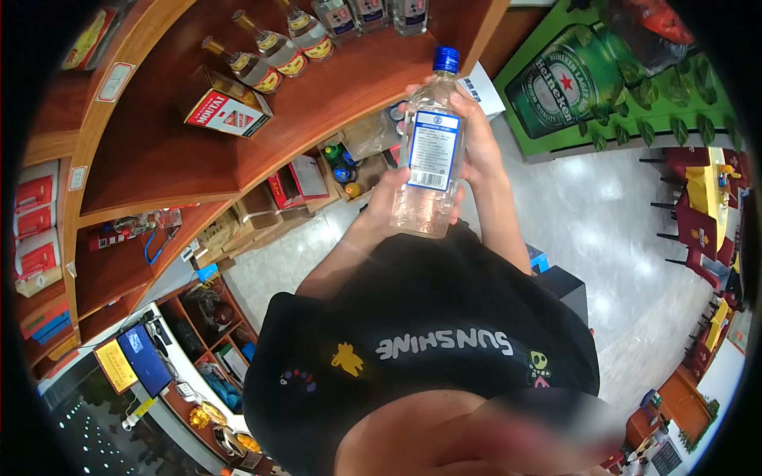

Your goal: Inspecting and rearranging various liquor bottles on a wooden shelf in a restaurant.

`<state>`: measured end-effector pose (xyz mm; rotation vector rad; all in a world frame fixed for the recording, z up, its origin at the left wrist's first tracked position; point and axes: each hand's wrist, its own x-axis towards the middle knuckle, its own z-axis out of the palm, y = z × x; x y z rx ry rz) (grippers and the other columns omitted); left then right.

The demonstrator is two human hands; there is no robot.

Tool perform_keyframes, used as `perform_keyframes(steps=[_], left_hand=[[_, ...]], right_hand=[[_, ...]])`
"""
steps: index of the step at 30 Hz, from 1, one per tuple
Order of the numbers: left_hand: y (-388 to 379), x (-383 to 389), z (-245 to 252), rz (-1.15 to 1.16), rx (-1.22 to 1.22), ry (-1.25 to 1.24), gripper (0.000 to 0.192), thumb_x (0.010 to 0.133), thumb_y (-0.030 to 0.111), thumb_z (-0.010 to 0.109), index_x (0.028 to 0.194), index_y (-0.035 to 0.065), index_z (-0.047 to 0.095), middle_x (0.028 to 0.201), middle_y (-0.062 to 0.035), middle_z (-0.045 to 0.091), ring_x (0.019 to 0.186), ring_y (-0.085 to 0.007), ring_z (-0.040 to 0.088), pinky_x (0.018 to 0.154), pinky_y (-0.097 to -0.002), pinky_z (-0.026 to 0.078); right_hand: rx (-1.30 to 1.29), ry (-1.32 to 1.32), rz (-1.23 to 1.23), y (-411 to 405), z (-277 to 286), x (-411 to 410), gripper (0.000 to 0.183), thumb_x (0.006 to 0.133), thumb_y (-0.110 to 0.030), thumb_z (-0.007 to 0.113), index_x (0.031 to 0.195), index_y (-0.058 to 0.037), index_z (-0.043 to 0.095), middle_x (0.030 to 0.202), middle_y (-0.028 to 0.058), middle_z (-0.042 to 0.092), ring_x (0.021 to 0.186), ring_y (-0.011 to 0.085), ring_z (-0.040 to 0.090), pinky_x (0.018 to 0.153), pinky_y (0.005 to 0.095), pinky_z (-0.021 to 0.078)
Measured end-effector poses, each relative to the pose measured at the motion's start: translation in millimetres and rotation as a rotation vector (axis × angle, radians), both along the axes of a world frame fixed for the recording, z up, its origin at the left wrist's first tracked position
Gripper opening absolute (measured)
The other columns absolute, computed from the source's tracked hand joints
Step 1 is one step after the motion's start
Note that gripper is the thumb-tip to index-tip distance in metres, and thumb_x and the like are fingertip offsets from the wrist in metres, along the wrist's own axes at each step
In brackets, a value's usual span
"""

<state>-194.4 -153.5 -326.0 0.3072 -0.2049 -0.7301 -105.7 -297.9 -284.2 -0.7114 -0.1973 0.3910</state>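
A clear glass bottle (pixel 428 214) with a blue screw cap and a blue-edged white label bearing small print and a barcode is held in front of my chest, cap pointing away from me. My left hand (pixel 384 196) grips its lower part, thumb on the near face and fingertips showing at the right side. My right hand (pixel 479 134) wraps the upper part from behind and the right, below the cap; fingertips show by the left shoulder. Beyond lies a wooden shelf (pixel 357 77) with several clear bottles (pixel 283 53) and a red-and-white Moutai box (pixel 229 113).
Under the shelf stand cardboard boxes (pixel 256 205) and an open carton (pixel 372 169) holding bottles. A green Heineken panel (pixel 559 77) with leaves is at upper right. Dark red chairs (pixel 693 220) line the right side. A monitor (pixel 144 359) stands lower left, a black box (pixel 562 291) beside me.
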Motion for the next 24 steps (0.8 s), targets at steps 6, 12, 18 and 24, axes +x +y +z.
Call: perform_keyframes(steps=[6,12,18,24], left_hand=[[44.2,42.9,12.4,0.317,0.849,-0.295,0.078,0.088,0.035,0.076,0.145,-0.0030,0.040,0.129,-0.0209,0.059,0.118,-0.0307,0.061,0.102,-0.0413,0.048],[41.3,102.5,-6.8,0.644,1.601,-0.758,0.102,0.075,0.032,0.086,0.150,-0.0043,0.028,0.141,-0.0299,0.049,0.133,-0.0463,0.048,0.108,-0.0496,0.043],[53.4,184.0,-61.1,0.996,1.707,-0.889,0.066,0.082,0.020,0.073,0.138,-0.0043,0.046,0.118,-0.0252,0.056,0.107,-0.0458,0.058,0.090,-0.0511,0.050],[69.7,219.2,-104.6,1.065,1.634,-0.865,0.059,0.082,0.015,0.073,0.134,-0.0046,0.050,0.116,-0.0245,0.055,0.107,-0.0454,0.057,0.089,-0.0501,0.051]], right_hand=[[-0.388,-0.121,-0.310,21.8,16.6,28.2,0.034,0.095,-0.012,0.065,0.123,-0.0004,0.052,0.122,0.0162,0.067,0.104,0.0204,0.067,0.091,0.0369,0.0561],[-0.869,-0.397,-0.740,83.5,4.9,56.4,0.055,0.086,-0.012,0.079,0.128,0.0038,0.048,0.119,0.0130,0.064,0.104,0.0176,0.063,0.093,0.0329,0.0506],[-1.068,-0.595,-0.942,116.0,-48.5,122.5,0.067,0.084,-0.020,0.083,0.131,0.0056,0.043,0.117,0.0200,0.056,0.106,0.0301,0.059,0.094,0.0401,0.0471],[-0.988,-0.629,-0.894,130.5,-84.8,161.2,0.071,0.082,-0.019,0.084,0.131,0.0092,0.042,0.122,0.0260,0.048,0.114,0.0429,0.050,0.100,0.0480,0.0409]])
